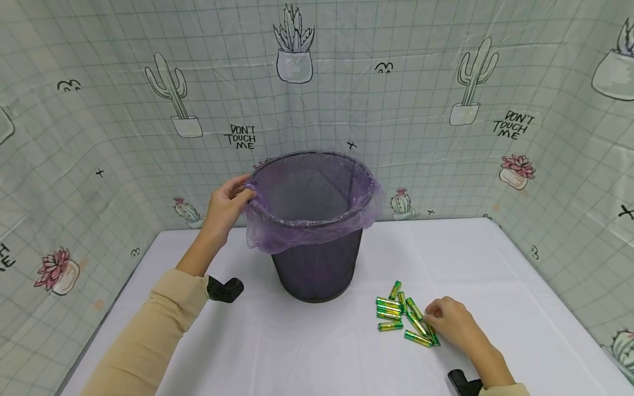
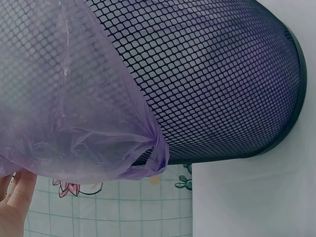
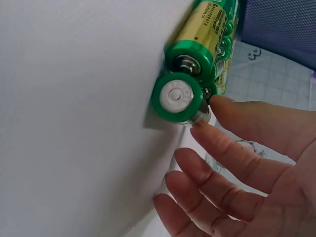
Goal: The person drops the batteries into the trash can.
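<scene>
A black wire-mesh wastebasket (image 1: 317,269) stands upright on the white table, lined with a purple plastic bag (image 1: 307,234) folded over its rim. My left hand (image 1: 230,201) grips the left side of the lined rim; its fingertips are partly hidden by the bag in the left wrist view. To the right of the basket lie several green-and-gold batteries (image 1: 388,308) in a loose cluster. At the cluster's right edge, my right hand (image 1: 453,322) pinches one battery (image 3: 175,96) between thumb and index finger, the other fingers loosely bent.
The white-covered table (image 1: 421,253) ends at a grid-patterned cloth backdrop (image 1: 317,110) with cactus drawings behind and on both sides. Black wrist mounts (image 1: 225,290) stick out at both wrists.
</scene>
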{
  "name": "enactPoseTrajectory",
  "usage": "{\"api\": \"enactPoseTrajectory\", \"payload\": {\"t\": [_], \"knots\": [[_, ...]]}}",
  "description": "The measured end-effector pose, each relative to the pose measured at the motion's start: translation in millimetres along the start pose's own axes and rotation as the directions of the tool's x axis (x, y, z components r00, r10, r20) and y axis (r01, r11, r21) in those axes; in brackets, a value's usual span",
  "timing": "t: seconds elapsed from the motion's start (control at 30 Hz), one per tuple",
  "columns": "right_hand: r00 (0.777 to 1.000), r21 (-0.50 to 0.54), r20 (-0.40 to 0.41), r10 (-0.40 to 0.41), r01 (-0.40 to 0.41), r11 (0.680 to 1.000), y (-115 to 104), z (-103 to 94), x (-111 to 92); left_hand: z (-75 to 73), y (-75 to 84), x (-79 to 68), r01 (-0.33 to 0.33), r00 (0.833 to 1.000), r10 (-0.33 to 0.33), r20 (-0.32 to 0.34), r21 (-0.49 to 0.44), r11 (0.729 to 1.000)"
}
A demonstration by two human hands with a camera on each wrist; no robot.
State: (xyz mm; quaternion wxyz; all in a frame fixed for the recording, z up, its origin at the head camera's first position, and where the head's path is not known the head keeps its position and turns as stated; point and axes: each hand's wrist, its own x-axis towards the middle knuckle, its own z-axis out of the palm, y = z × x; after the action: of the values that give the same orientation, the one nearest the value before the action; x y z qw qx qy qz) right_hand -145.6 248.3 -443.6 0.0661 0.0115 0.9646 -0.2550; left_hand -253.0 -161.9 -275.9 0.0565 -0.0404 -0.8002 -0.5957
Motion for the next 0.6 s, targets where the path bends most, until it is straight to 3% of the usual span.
{"api": "enactPoseTrajectory", "payload": {"t": [0.6], "knots": [[1.0,-0.049,-0.001,0.005,-0.005,0.999,-5.8,3.4,0.9,-2.5,0.7,-3.4,-0.023,1.0,0.023,-0.002,0.028,0.999]]}}
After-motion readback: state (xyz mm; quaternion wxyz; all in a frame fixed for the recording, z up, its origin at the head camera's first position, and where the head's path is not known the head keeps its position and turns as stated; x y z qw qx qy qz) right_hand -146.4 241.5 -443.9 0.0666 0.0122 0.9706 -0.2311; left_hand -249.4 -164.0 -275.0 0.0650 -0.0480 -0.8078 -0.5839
